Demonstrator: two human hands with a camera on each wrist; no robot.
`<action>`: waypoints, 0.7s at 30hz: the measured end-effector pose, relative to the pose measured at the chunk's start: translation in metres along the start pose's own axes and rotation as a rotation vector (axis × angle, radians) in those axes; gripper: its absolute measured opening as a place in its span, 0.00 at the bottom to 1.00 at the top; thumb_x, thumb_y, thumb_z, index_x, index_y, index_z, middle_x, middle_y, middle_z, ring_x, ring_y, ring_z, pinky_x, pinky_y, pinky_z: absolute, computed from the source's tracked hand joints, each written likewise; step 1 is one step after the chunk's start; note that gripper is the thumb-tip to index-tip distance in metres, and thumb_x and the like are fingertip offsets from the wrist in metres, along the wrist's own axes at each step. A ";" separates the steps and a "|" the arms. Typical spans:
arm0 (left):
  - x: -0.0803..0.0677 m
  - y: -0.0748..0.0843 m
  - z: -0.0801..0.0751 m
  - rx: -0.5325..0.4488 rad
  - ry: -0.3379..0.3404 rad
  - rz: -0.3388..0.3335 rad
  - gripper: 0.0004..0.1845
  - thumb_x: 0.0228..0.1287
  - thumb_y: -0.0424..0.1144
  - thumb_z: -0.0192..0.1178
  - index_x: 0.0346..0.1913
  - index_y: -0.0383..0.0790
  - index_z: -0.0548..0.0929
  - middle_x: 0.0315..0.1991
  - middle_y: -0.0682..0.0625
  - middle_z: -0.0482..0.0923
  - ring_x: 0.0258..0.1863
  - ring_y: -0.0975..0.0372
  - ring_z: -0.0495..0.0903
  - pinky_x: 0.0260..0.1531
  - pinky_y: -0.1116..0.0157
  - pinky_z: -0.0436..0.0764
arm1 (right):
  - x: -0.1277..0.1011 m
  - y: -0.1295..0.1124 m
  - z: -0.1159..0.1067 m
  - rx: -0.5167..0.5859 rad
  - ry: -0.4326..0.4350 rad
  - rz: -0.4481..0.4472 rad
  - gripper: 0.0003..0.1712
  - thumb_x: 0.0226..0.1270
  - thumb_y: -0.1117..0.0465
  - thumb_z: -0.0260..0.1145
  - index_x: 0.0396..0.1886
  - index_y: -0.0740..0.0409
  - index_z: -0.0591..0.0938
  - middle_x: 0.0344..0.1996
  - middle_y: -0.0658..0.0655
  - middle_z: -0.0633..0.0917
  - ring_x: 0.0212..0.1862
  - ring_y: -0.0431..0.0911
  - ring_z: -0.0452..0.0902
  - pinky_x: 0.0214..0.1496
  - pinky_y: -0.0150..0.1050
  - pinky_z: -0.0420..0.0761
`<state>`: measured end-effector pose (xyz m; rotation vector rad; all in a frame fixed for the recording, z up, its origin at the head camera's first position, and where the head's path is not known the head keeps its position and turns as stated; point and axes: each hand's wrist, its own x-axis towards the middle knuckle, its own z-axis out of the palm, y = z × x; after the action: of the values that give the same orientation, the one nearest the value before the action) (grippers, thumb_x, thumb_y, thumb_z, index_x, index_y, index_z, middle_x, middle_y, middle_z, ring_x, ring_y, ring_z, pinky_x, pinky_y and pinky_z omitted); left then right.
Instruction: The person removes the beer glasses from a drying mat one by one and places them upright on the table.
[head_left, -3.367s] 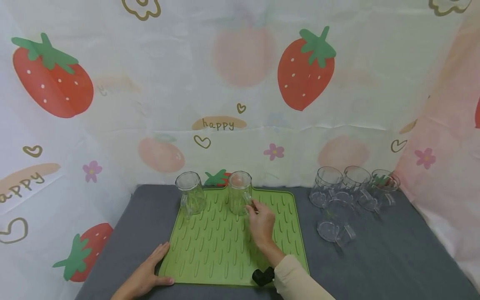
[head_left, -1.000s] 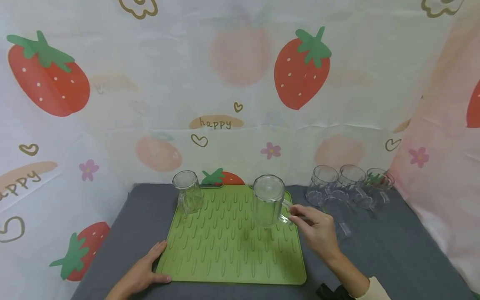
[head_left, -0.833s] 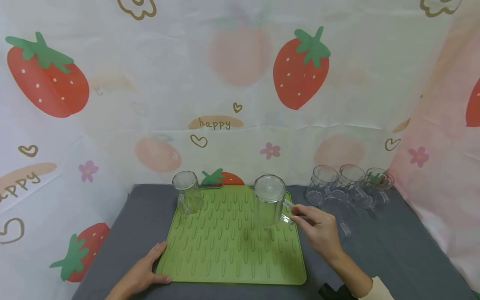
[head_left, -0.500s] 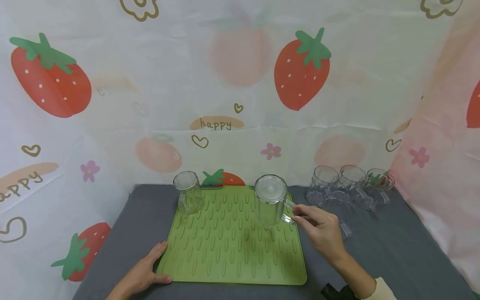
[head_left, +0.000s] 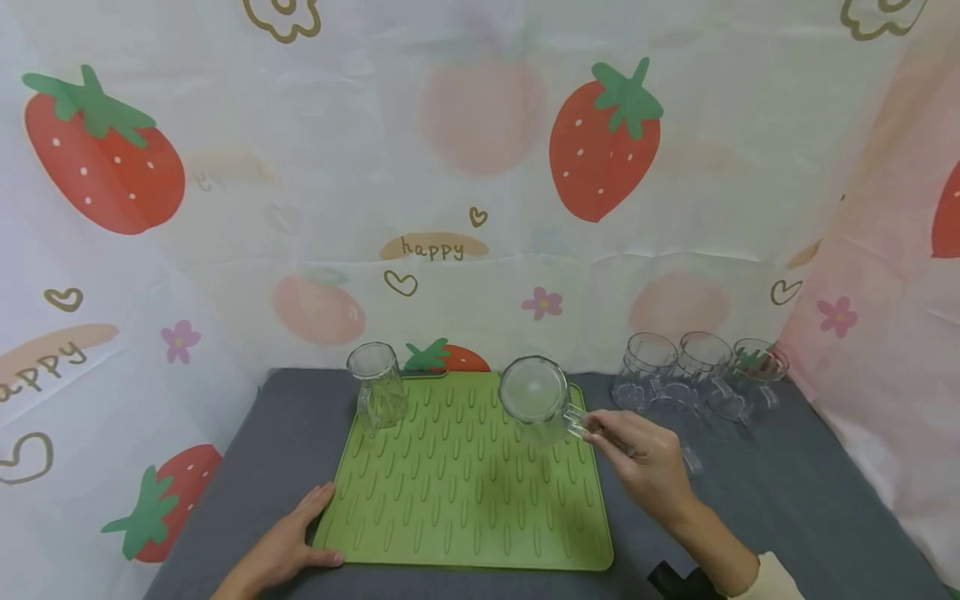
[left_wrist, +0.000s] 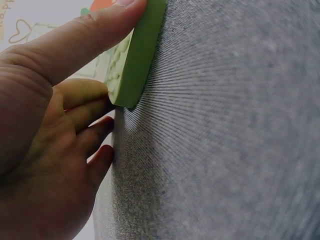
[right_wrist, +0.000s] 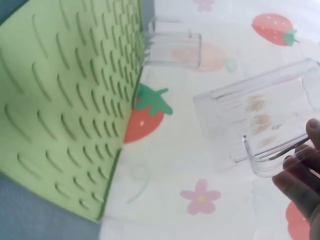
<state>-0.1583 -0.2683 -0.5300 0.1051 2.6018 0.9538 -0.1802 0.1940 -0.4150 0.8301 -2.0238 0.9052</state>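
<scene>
The right grip (head_left: 648,467) pinches a clear mug (head_left: 534,392) by its handle (head_left: 577,421), seemingly above the far right of the green drying mat (head_left: 457,500); the left grip (head_left: 288,542), thumb spread from fingers, touches the mat's near-left corner.

Clear mugs (head_left: 534,390) glossy; mat (head_left: 465,492) rubbery, ridged; tablecloth (left_wrist: 225,125) matt, woven.

I see a creased white sheet (head_left: 337,200) behind the grey table (head_left: 810,500), printed with strawberries (head_left: 611,158), flowers (head_left: 542,302) and hearts (head_left: 401,284); more sheeting (head_left: 900,367) flanks the table, pinkish on its right side.
</scene>
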 end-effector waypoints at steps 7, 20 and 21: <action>-0.001 0.001 0.000 -0.003 0.005 0.018 0.60 0.43 0.52 0.77 0.74 0.28 0.55 0.74 0.27 0.49 0.73 0.33 0.48 0.64 0.34 0.61 | 0.009 0.001 -0.004 -0.121 -0.034 -0.339 0.19 0.75 0.56 0.57 0.37 0.66 0.87 0.30 0.58 0.86 0.30 0.47 0.83 0.31 0.31 0.82; -0.002 0.004 -0.001 0.013 0.013 0.012 0.61 0.42 0.52 0.77 0.74 0.28 0.55 0.74 0.27 0.50 0.73 0.33 0.48 0.64 0.35 0.60 | 0.018 0.003 -0.014 -0.239 -0.090 -0.597 0.19 0.77 0.64 0.50 0.39 0.65 0.88 0.32 0.58 0.89 0.35 0.50 0.86 0.33 0.37 0.85; -0.002 0.004 -0.001 0.011 0.012 0.013 0.61 0.41 0.52 0.77 0.74 0.28 0.55 0.74 0.27 0.50 0.73 0.33 0.48 0.64 0.35 0.60 | 0.019 0.003 -0.015 -0.250 -0.095 -0.602 0.19 0.78 0.65 0.50 0.39 0.65 0.88 0.33 0.58 0.89 0.35 0.50 0.86 0.34 0.37 0.85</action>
<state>-0.1573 -0.2659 -0.5263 0.1192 2.6210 0.9477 -0.1861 0.2031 -0.3935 1.2565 -1.7545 0.2728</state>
